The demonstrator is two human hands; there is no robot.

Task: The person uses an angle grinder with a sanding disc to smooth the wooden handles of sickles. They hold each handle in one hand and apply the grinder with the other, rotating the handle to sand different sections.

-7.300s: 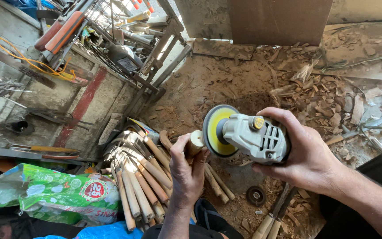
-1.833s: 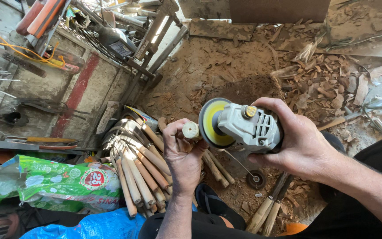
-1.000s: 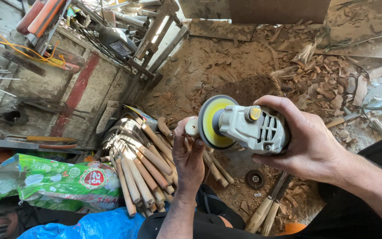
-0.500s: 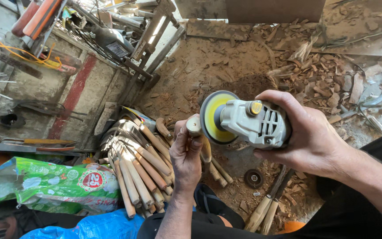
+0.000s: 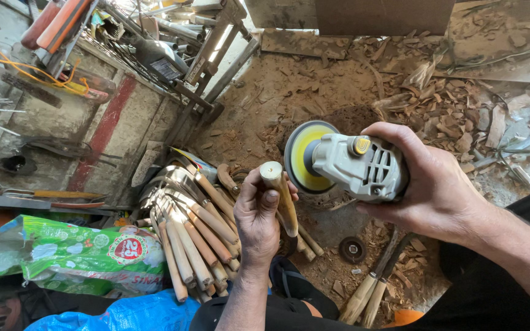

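Note:
My left hand [image 5: 259,217] grips a pale wooden handle [image 5: 279,195], held upright with its rounded end up. My right hand [image 5: 427,184] is wrapped around a grey angle grinder [image 5: 357,167] whose yellow-backed sanding disc [image 5: 300,156] faces the handle's upper part, almost touching it. Just left of my left hand lies a pile of sickle-like tools with wooden handles [image 5: 191,236].
Wood shavings [image 5: 449,104] and sawdust cover the ground ahead. A spare dark disc [image 5: 352,249] and two more wooden handles [image 5: 370,294] lie near my legs. A green printed bag [image 5: 81,254] sits at the left, metal rods and a frame [image 5: 203,55] stand beyond.
The grinder has shifted slightly right and down across the handle's end over the last seconds. My left hand has kept its grip, turning the handle a little.

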